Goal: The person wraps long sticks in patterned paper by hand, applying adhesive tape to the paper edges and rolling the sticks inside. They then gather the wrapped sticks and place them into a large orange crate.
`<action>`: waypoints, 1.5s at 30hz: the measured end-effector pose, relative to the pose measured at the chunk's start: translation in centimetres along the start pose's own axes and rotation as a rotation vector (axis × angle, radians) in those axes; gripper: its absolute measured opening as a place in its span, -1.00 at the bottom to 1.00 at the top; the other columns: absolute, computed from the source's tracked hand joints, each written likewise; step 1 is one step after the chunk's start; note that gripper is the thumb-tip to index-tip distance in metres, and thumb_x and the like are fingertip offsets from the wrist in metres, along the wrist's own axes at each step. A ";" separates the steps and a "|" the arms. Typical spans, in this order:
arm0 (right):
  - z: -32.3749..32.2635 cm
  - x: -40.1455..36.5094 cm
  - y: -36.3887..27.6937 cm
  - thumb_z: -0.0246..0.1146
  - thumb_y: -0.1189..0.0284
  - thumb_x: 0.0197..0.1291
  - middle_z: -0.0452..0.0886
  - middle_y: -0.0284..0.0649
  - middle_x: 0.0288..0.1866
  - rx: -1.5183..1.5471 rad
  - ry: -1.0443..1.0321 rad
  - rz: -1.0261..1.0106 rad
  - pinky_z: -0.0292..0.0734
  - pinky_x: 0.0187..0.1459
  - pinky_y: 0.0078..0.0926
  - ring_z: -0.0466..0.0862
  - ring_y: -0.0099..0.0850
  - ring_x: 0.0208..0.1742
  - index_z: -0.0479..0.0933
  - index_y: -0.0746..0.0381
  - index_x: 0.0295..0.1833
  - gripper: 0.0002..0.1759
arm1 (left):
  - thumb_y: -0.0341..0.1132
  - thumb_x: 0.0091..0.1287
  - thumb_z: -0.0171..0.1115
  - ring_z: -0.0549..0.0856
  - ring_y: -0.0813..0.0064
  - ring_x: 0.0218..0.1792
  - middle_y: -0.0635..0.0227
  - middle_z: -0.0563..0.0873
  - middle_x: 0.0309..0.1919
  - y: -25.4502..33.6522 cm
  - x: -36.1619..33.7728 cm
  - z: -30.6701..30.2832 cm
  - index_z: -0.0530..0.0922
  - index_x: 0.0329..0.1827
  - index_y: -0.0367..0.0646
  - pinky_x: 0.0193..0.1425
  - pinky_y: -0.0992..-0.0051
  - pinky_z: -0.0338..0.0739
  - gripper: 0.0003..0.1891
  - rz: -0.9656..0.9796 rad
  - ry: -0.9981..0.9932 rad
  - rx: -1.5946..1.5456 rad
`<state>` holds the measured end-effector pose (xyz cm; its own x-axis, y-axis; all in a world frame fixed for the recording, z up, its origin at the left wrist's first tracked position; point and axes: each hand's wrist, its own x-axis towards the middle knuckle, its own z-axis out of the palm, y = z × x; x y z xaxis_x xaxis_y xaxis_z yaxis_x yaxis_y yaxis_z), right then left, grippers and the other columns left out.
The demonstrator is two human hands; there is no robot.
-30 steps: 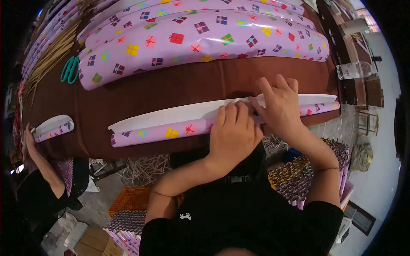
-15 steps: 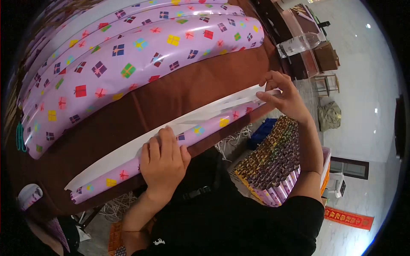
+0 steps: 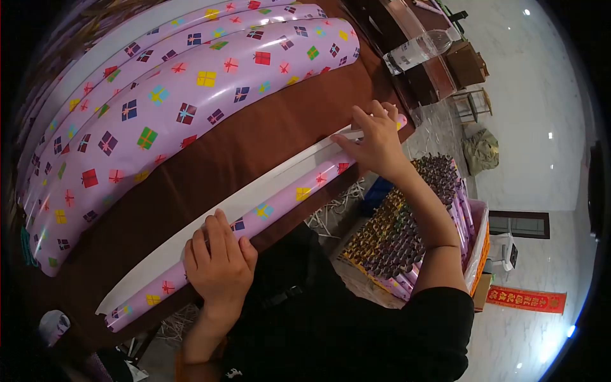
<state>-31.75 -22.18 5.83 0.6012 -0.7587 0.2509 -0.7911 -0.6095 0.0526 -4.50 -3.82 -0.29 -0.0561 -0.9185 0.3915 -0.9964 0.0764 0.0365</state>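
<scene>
A long, narrow roll of lilac wrapping paper (image 3: 280,199) printed with small gift boxes lies slantwise on the brown-covered table (image 3: 191,181). Along its far side a strip of the paper's white underside (image 3: 159,260) is loose. My left hand (image 3: 219,261) lies over the roll left of its middle, fingers stretched toward the white strip and thumb apart. Near the right end, my right hand (image 3: 380,141) curls over the roll, thumb on the white edge and fingers bent. The palm hides part of the roll there.
Large lilac gift-print sheets (image 3: 191,83) lie bowed across the far side of the table. A plastic bottle (image 3: 420,51) stands beyond the right end. Below right, a crate (image 3: 480,254) holds many finished rolls (image 3: 407,223). Pale strips (image 3: 328,216) litter the floor.
The right hand has gone from pinching the paper's edge at the right end to curling over the roll, whose end now shows beyond it. The white strip looks narrower there. The view has shifted.
</scene>
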 end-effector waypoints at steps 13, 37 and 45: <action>1.3 0.0 -1.1 0.48 0.24 -0.07 0.63 -0.36 -0.47 -0.052 0.045 0.010 0.24 0.09 -0.10 0.52 -0.27 -0.15 0.47 0.13 -0.18 -0.60 | -0.21 0.44 -0.05 0.58 0.20 -0.09 0.17 0.61 0.05 -0.1 0.0 0.0 0.58 0.13 -0.33 0.04 0.24 0.51 -0.59 0.000 -0.011 -0.021; 2.0 1.4 -10.0 0.45 0.29 -0.07 0.58 -0.36 -0.52 -0.005 0.141 -0.072 0.23 -0.05 -0.15 0.51 -0.26 -0.25 0.44 0.18 -0.15 -0.58 | -0.29 0.12 0.20 0.58 0.21 -0.20 0.16 0.61 -0.25 6.9 6.7 0.4 0.62 -0.21 -0.36 -0.11 0.32 0.52 -0.71 -0.032 0.099 -0.418; 0.0 1.9 -7.4 0.48 0.21 -0.07 0.59 -0.30 -0.51 0.047 0.073 -0.101 0.25 0.06 -0.11 0.53 -0.22 -0.21 0.49 0.20 -0.12 -0.54 | -0.28 0.18 0.24 0.60 0.24 -0.09 0.19 0.64 -0.04 6.9 5.9 2.2 0.64 -0.09 -0.33 0.02 0.34 0.55 -0.68 -0.023 0.086 -0.325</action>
<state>-24.73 -19.07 5.89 0.6667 -0.6749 0.3163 -0.7195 -0.6935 0.0368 -11.84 -9.56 0.23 -0.0145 -0.8863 0.4629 -0.9243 0.1885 0.3320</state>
